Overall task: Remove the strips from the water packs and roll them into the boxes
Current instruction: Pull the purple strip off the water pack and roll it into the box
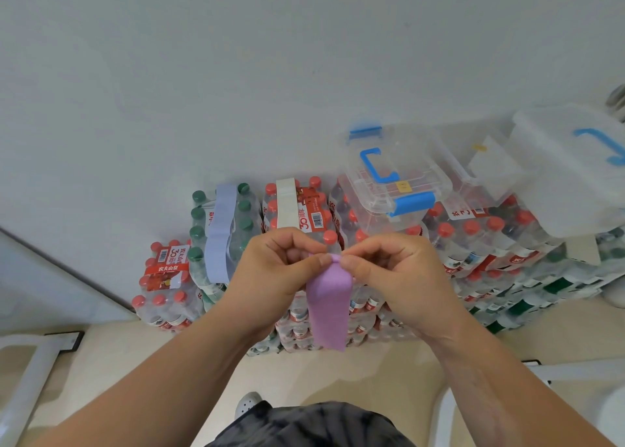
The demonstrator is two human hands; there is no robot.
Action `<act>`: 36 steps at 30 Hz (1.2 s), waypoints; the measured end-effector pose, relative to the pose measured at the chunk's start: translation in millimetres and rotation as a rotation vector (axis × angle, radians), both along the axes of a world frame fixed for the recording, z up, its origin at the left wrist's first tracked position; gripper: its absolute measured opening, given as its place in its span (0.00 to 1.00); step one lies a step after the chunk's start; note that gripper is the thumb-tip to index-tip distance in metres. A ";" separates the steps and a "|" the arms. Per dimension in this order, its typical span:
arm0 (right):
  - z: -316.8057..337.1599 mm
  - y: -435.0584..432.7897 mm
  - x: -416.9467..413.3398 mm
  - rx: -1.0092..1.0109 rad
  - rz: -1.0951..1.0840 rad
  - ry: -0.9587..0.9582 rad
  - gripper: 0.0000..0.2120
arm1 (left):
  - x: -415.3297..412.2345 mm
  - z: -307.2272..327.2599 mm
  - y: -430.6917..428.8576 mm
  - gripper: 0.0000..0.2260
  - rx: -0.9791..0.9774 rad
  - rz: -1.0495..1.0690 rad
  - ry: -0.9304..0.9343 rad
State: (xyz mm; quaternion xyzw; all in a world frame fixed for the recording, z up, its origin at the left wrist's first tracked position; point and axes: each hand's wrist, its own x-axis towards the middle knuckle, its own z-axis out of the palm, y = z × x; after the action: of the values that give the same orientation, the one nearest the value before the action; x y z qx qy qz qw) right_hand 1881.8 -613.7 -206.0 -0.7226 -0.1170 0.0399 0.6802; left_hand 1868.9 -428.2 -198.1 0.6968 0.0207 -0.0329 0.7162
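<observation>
While stacked water packs (338, 243) are filling the floor against a white wall (236, 58) from nine to three o'clock, two clear boxes with blue latches (392, 179) are sitting on them at one o'clock. A pale blue strip (220, 233) and a cream strip (286, 206) are lying over packs at eleven o'clock. At centre, the left hand (274, 277) and right hand (395, 274) are both pinching the top of a purple strip (328, 304), which is hanging toward six o'clock.
</observation>
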 end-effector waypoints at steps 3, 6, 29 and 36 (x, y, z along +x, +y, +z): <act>-5.2 1.6 -0.3 -0.003 -0.066 0.023 0.06 | -2.0 -0.7 -1.9 0.07 0.011 -0.005 0.014; -7.7 0.6 -0.7 -0.058 -0.104 0.023 0.09 | -2.9 0.3 -2.1 0.07 0.062 -0.035 0.032; 8.1 7.8 3.5 -0.052 -0.062 -0.002 0.06 | 4.7 14.6 1.4 0.07 0.027 -0.015 -0.030; 17.4 8.5 4.5 0.018 -0.062 -0.001 0.06 | 9.5 22.6 -0.7 0.08 0.063 0.000 -0.059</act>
State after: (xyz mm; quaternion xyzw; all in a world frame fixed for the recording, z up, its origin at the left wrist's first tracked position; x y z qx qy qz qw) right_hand 1886.3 -605.2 -188.6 -0.7198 -0.0954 0.0174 0.6874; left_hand 1878.4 -428.9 -175.5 0.7198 0.0007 -0.0117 0.6941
